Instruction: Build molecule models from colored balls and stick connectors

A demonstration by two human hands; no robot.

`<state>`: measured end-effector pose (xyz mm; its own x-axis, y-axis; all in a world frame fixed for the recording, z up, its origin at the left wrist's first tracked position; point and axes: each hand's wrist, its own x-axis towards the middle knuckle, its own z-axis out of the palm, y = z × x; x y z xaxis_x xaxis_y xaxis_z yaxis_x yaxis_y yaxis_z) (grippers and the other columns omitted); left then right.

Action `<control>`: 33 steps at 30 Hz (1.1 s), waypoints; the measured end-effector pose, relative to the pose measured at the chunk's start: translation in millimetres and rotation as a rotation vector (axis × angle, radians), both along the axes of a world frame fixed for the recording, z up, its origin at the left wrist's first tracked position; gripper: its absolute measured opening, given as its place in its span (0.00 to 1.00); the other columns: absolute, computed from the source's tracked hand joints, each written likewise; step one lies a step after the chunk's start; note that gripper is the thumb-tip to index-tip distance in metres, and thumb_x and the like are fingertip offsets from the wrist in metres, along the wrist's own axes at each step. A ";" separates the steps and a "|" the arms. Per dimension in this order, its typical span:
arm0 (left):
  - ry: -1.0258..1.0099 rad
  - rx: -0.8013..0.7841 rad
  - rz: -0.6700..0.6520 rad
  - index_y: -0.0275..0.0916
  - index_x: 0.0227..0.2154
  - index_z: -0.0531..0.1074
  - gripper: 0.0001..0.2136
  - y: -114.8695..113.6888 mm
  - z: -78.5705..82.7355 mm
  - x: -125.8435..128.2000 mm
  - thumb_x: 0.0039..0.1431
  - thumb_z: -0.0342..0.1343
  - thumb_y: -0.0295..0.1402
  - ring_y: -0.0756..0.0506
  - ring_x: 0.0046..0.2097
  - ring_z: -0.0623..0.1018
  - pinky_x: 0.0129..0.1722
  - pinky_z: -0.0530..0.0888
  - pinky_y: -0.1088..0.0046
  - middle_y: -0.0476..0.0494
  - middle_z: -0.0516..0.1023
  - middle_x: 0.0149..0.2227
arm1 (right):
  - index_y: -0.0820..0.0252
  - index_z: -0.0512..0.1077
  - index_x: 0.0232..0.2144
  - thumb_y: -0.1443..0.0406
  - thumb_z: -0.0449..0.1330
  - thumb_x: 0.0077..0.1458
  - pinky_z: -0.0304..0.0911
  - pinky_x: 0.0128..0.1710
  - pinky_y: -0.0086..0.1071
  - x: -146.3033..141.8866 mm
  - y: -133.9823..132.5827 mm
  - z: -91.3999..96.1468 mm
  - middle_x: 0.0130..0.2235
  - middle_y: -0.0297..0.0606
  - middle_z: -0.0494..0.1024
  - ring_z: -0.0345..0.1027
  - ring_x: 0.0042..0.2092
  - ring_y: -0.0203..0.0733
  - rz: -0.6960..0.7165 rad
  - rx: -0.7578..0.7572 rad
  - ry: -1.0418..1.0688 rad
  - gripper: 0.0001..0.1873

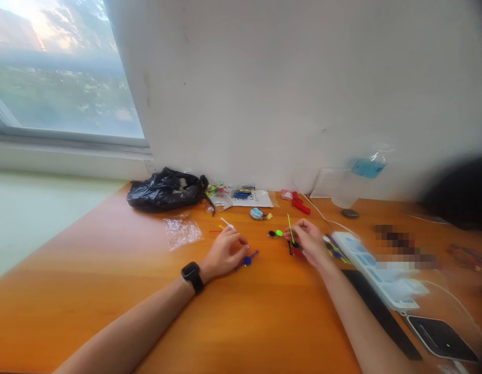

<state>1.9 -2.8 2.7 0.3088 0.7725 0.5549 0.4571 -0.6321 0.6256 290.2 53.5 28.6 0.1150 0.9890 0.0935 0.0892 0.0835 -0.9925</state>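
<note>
My right hand (306, 240) pinches a thin, yellow-green plastic stick (290, 227) that stands nearly upright between thumb and fingers. Under those fingers lie dark and red pieces, partly covered by the hand. Just to their left are a black disc (272, 234) and a bright green disc (279, 233). My left hand (225, 252), with a black watch on its wrist, rests on the table, fingers loosely bent and apart from the thumb. Beside its thumb lies a blue disc (247, 261) with a blue stick (255, 254). White, yellow and red sticks lie beyond its knuckles.
A black plastic bag (166, 191) and a clear bag (182, 232) lie on the left. Small packets, a round tin (257, 213) and a red tool (300, 203) line the back. On the right are a white power strip (375, 270) and a phone-like device (439, 336). A blurred dark shape intrudes at far right.
</note>
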 end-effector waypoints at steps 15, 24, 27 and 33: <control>0.013 -0.021 -0.002 0.41 0.32 0.73 0.09 1.3 -0.3 -0.8 0.68 0.56 0.37 0.42 0.42 0.72 0.47 0.70 0.61 0.42 0.76 0.37 | 0.56 0.74 0.36 0.64 0.56 0.61 0.62 0.40 0.37 -7.3 -2.0 -18.7 0.38 0.41 0.83 0.76 0.40 0.49 -0.076 0.373 -0.991 0.07; 0.016 -0.025 -0.006 0.41 0.32 0.73 0.08 -0.6 2.0 0.8 0.68 0.56 0.36 0.42 0.43 0.72 0.47 0.70 0.62 0.42 0.76 0.37 | 0.57 0.77 0.33 0.66 0.58 0.59 0.54 0.41 0.36 -9.9 0.7 -21.9 0.34 0.39 0.82 0.73 0.39 0.47 -0.116 0.432 -1.175 0.07; 0.020 -0.020 -0.006 0.41 0.32 0.73 0.08 -0.9 1.9 0.6 0.68 0.57 0.36 0.43 0.43 0.72 0.48 0.69 0.62 0.43 0.76 0.36 | 0.57 0.77 0.33 0.67 0.59 0.59 0.54 0.42 0.36 -8.6 1.8 -23.5 0.34 0.39 0.82 0.73 0.39 0.47 -0.130 0.445 -1.169 0.06; 0.020 -0.019 -0.023 0.41 0.32 0.73 0.08 -1.6 0.6 0.7 0.68 0.57 0.36 0.43 0.43 0.72 0.49 0.70 0.62 0.43 0.77 0.37 | 0.57 0.77 0.33 0.67 0.59 0.59 0.54 0.41 0.35 -9.6 1.8 -24.5 0.34 0.39 0.82 0.73 0.39 0.47 -0.124 0.436 -1.186 0.07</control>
